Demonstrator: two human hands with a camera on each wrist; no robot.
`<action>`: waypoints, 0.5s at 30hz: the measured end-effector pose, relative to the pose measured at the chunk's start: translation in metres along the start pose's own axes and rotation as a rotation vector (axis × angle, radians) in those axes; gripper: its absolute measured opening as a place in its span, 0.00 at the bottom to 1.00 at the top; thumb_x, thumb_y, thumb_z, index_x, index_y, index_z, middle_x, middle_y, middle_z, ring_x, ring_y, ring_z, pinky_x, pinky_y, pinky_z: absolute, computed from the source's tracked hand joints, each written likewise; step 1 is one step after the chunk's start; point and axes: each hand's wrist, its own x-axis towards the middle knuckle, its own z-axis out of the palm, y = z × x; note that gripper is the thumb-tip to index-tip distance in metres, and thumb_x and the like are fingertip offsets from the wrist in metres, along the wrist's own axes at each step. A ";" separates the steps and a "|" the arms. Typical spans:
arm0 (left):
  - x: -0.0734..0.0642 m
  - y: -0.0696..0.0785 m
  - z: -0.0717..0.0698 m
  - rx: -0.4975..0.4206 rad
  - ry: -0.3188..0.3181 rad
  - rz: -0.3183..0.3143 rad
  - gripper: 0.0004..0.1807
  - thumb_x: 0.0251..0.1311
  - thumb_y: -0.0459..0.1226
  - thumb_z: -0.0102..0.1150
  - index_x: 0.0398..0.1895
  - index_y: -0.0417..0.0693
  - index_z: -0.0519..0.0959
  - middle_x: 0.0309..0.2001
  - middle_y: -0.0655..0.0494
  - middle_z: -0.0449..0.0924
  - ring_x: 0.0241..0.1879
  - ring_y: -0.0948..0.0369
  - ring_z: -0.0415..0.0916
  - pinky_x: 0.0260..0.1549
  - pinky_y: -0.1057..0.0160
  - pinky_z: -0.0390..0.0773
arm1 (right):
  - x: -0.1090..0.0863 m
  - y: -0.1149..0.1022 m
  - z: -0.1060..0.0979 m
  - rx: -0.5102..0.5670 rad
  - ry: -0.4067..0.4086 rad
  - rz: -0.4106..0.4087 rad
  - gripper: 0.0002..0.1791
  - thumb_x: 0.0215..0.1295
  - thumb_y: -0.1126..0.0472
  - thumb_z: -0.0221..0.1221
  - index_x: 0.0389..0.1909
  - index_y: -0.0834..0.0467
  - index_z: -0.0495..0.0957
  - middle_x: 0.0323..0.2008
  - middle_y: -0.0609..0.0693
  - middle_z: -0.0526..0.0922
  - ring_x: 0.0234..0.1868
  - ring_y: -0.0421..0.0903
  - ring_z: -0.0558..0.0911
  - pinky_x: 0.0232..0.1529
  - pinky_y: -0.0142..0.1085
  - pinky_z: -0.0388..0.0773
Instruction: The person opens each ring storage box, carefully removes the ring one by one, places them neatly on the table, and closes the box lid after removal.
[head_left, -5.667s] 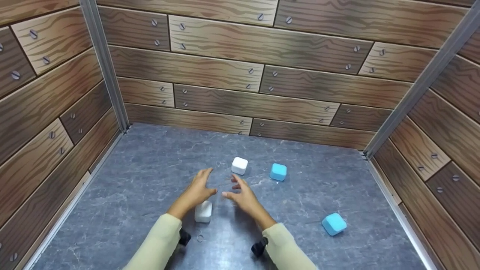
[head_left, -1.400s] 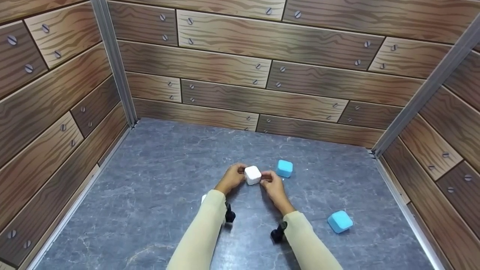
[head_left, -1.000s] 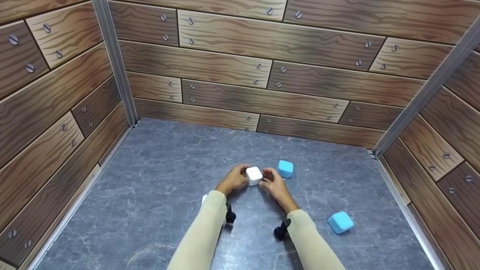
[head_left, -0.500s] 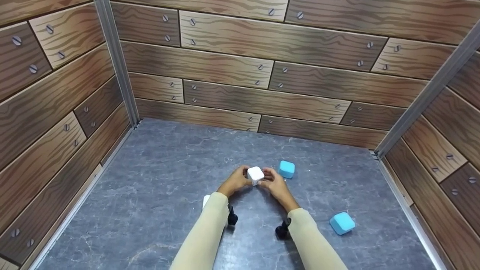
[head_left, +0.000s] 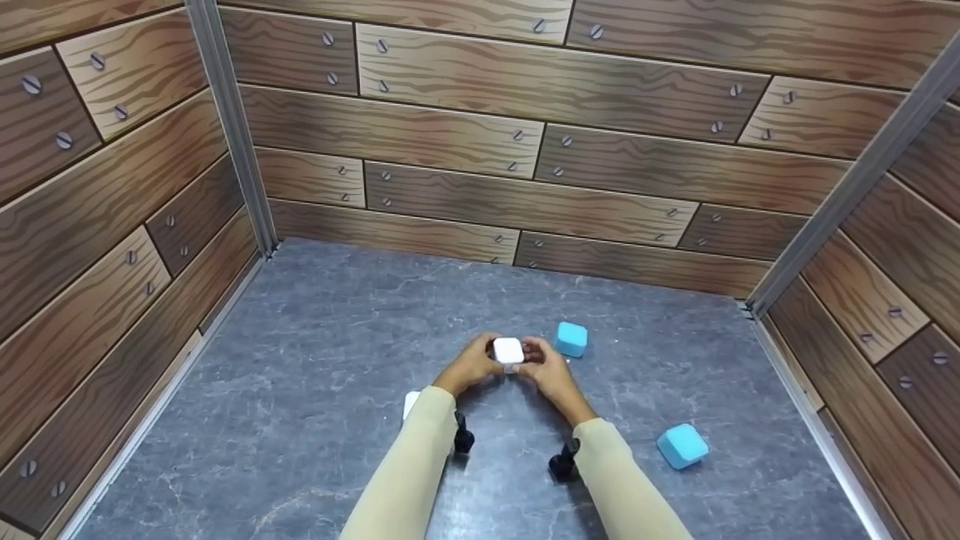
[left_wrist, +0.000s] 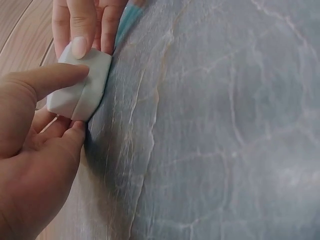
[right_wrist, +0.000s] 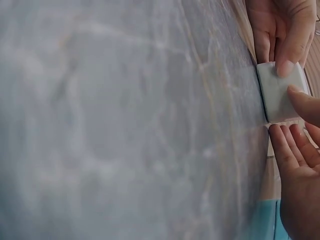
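Observation:
A small white box with rounded edges (head_left: 508,350) stands on the grey marbled floor between both hands. A thin seam runs round it in the left wrist view. My left hand (head_left: 471,363) grips its left side, thumb on the near face and fingers round the side. From the right, my right hand (head_left: 552,372) holds it too, its thumb (right_wrist: 302,102) against the near face and its fingers loosely curved beside it. Both thumbs meet close together on the white box (left_wrist: 82,95) in the left wrist view.
A light blue box (head_left: 571,339) stands just beyond the right hand. Another light blue box (head_left: 683,446) lies farther right and nearer. A second white box (head_left: 410,403) is partly hidden behind the left sleeve. Wood-patterned walls (head_left: 450,180) enclose the floor (head_left: 337,322).
Earlier the hands were apart and holding nothing; they then took hold of the white box. Over the last second it has turned slightly between them, the right fingers shifting round it.

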 end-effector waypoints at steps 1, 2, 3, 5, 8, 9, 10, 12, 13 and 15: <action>0.000 0.000 0.000 0.000 -0.002 0.008 0.33 0.54 0.25 0.69 0.64 0.34 0.68 0.65 0.41 0.72 0.67 0.49 0.69 0.66 0.53 0.71 | 0.000 0.000 -0.001 0.014 -0.010 0.000 0.31 0.58 0.74 0.67 0.64 0.67 0.72 0.57 0.64 0.78 0.58 0.58 0.79 0.56 0.44 0.80; 0.000 0.000 0.000 0.005 -0.004 0.010 0.34 0.54 0.26 0.70 0.65 0.34 0.68 0.65 0.41 0.72 0.67 0.49 0.69 0.66 0.53 0.71 | 0.000 0.000 -0.001 0.028 -0.024 0.002 0.33 0.58 0.74 0.67 0.66 0.67 0.70 0.59 0.65 0.77 0.61 0.59 0.78 0.59 0.45 0.79; -0.001 0.000 0.001 0.005 -0.006 0.010 0.34 0.54 0.27 0.71 0.65 0.34 0.68 0.65 0.41 0.72 0.67 0.50 0.69 0.65 0.54 0.71 | -0.001 0.000 -0.002 0.035 -0.037 0.003 0.34 0.59 0.74 0.67 0.67 0.67 0.69 0.61 0.65 0.76 0.63 0.60 0.77 0.61 0.46 0.78; -0.002 0.000 0.001 0.014 -0.011 0.006 0.35 0.54 0.27 0.71 0.66 0.35 0.68 0.66 0.41 0.72 0.67 0.50 0.69 0.65 0.53 0.71 | -0.002 0.000 -0.004 0.054 -0.060 0.006 0.36 0.59 0.75 0.66 0.69 0.68 0.67 0.65 0.66 0.73 0.66 0.62 0.74 0.64 0.48 0.76; -0.004 0.001 0.001 0.032 -0.022 -0.013 0.35 0.54 0.28 0.71 0.66 0.38 0.68 0.66 0.43 0.72 0.67 0.50 0.69 0.66 0.52 0.71 | -0.005 -0.001 -0.007 0.079 -0.088 0.005 0.37 0.59 0.75 0.65 0.71 0.69 0.65 0.67 0.68 0.71 0.68 0.64 0.71 0.67 0.52 0.73; -0.005 0.002 0.002 0.034 -0.027 -0.016 0.35 0.54 0.28 0.70 0.66 0.38 0.68 0.66 0.43 0.72 0.67 0.49 0.69 0.66 0.51 0.70 | -0.005 0.000 -0.008 0.082 -0.097 0.003 0.38 0.59 0.75 0.65 0.71 0.69 0.64 0.68 0.69 0.70 0.69 0.64 0.71 0.67 0.53 0.72; -0.006 0.003 0.002 0.034 -0.033 -0.019 0.35 0.54 0.28 0.70 0.66 0.38 0.69 0.66 0.43 0.72 0.67 0.49 0.69 0.66 0.51 0.70 | -0.006 -0.001 -0.009 0.086 -0.110 0.002 0.38 0.59 0.75 0.65 0.71 0.69 0.63 0.68 0.69 0.69 0.69 0.65 0.70 0.68 0.54 0.70; -0.008 0.004 0.003 0.026 -0.044 -0.025 0.35 0.54 0.26 0.69 0.67 0.38 0.68 0.67 0.43 0.72 0.68 0.49 0.69 0.66 0.51 0.70 | -0.006 0.000 -0.011 0.085 -0.133 -0.001 0.39 0.59 0.75 0.65 0.72 0.70 0.62 0.69 0.70 0.69 0.70 0.65 0.69 0.69 0.55 0.69; -0.009 0.004 0.004 0.019 -0.049 -0.026 0.36 0.54 0.26 0.69 0.68 0.38 0.68 0.67 0.43 0.72 0.68 0.49 0.68 0.66 0.51 0.70 | -0.007 0.000 -0.012 0.084 -0.145 0.003 0.39 0.59 0.74 0.66 0.72 0.70 0.62 0.69 0.69 0.69 0.70 0.65 0.69 0.69 0.55 0.69; -0.011 0.005 0.005 0.008 -0.057 -0.022 0.37 0.54 0.24 0.68 0.68 0.36 0.67 0.68 0.42 0.71 0.68 0.49 0.68 0.65 0.51 0.71 | -0.007 0.001 -0.014 0.069 -0.164 0.002 0.40 0.59 0.73 0.66 0.72 0.70 0.63 0.69 0.69 0.69 0.70 0.65 0.69 0.69 0.54 0.69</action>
